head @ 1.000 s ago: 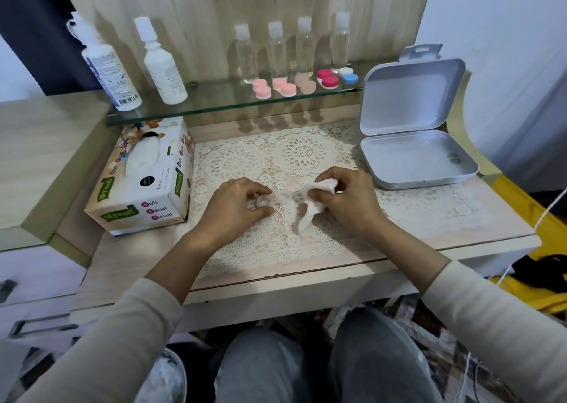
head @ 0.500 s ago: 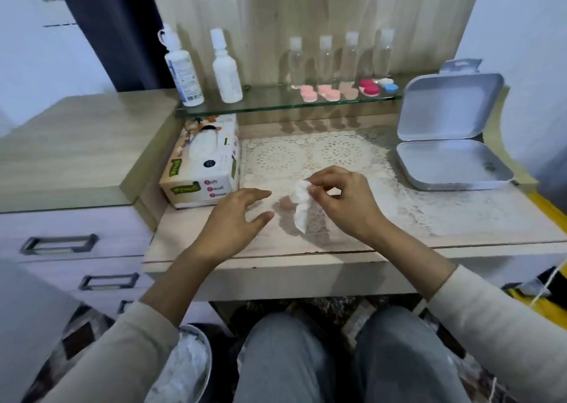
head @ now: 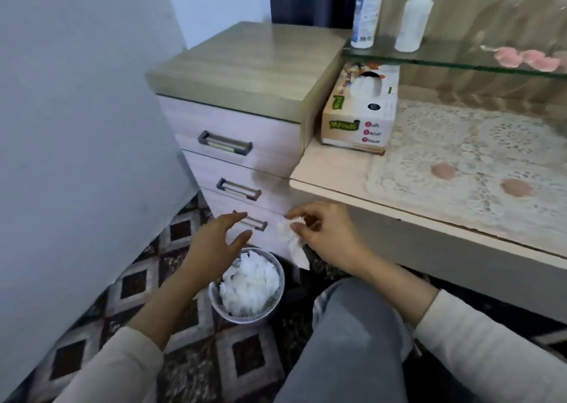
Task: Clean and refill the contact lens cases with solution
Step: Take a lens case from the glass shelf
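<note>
step: likely discarding | right hand [head: 331,240] pinches tissue [head: 293,238]; left hand [head: 214,240] fingers spread, empty | bin [head: 245,319] just below fingers | lens cases [head: 443,171] up-right of fingers, on mat [head: 429,132] | next: release over bin

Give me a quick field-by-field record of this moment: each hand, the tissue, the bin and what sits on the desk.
left hand: open, fingers spread, holding nothing, above the bin
right hand: pinches a crumpled tissue in front of the drawers
tissue: white, hanging from the fingers, not yet dropped
bin: on the floor by the drawers, full of white tissues
lens case pieces: two, pink, round, lying apart on the lace mat
tissue box: on the desk, left of the mat
bottles: two on the glass shelf
</note>
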Demonstrator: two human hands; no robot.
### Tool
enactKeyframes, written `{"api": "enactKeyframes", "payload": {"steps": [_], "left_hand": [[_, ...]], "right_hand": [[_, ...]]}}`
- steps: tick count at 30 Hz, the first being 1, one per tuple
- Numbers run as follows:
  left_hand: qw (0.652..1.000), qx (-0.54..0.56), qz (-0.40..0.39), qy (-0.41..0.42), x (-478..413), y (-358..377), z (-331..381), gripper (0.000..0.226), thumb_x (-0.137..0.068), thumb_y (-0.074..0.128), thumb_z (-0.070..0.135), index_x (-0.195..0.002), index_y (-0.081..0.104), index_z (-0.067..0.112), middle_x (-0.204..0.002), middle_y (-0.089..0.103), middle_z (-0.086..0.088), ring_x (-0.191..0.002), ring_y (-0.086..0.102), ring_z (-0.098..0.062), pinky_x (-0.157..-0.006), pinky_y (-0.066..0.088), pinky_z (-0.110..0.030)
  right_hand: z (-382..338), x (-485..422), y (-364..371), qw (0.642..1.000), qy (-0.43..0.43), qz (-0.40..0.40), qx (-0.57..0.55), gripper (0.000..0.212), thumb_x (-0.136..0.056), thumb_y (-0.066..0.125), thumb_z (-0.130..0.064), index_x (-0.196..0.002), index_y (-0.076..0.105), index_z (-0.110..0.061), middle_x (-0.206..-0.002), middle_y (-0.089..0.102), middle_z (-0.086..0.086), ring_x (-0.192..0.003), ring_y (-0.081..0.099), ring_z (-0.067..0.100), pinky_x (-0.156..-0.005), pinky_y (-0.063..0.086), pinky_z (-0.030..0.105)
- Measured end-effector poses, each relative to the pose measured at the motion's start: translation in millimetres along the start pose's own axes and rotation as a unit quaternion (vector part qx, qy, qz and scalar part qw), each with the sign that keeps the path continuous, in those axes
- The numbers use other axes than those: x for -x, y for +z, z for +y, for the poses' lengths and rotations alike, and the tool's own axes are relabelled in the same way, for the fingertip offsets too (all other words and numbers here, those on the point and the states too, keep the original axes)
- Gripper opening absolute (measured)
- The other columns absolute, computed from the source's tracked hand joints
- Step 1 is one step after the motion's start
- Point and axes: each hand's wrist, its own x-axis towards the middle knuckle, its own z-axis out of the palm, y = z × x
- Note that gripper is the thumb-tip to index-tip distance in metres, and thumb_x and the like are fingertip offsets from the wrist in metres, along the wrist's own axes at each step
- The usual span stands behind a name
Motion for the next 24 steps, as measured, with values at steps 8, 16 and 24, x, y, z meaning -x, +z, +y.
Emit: {"api": "enactKeyframes", "payload": {"steps": [8,16,24], "left_hand": [[0.98,-0.011,-0.13,-0.15,26.1,51.0,-106.4,0.04,-0.096,0.044,0.032,-0.132,0.05,0.014,-0.127,0.057,-0.009,-0.111,0.055,-0.024,-0.088,0.041,-0.028],[0.95,-0.022,-0.227,-0.211,31.6,87.8,-174.7,0.043,-0.1,0.03,0.035,-0.134,0.047,0.014,-0.129,0.054,-0.011,-0.114,0.051,-0.026,-0.087,0.039,-0.029],[0.933,-0.005,-0.267,-0.242,31.9,111.0,-197.3,0.049,-0.099,0.03,0.04,-0.141,0.036,0.016,-0.139,0.046,-0.011,-0.123,0.046,-0.027,-0.097,0.04,-0.035]], "right_hand": [[52.9,-29.5,109.9,0.989,0.079,-0.125,0.031,0.018,-0.087,0.057,-0.003,-0.093,0.073,-0.007,-0.097,0.07,0.01,-0.073,0.056,0.01,-0.064,0.034,0.005],[102.6,-60.6,201.7,0.963,0.135,-0.212,0.101,0.022,-0.088,0.052,-0.003,-0.099,0.069,0.004,-0.105,0.067,0.017,-0.1,0.06,0.029,-0.086,0.041,0.026],[138.3,-66.4,248.3,0.93,0.168,-0.303,0.124,0.041,-0.093,0.05,-0.019,-0.132,0.049,-0.006,-0.135,0.051,0.013,-0.125,0.046,0.026,-0.106,0.033,0.036]]}}
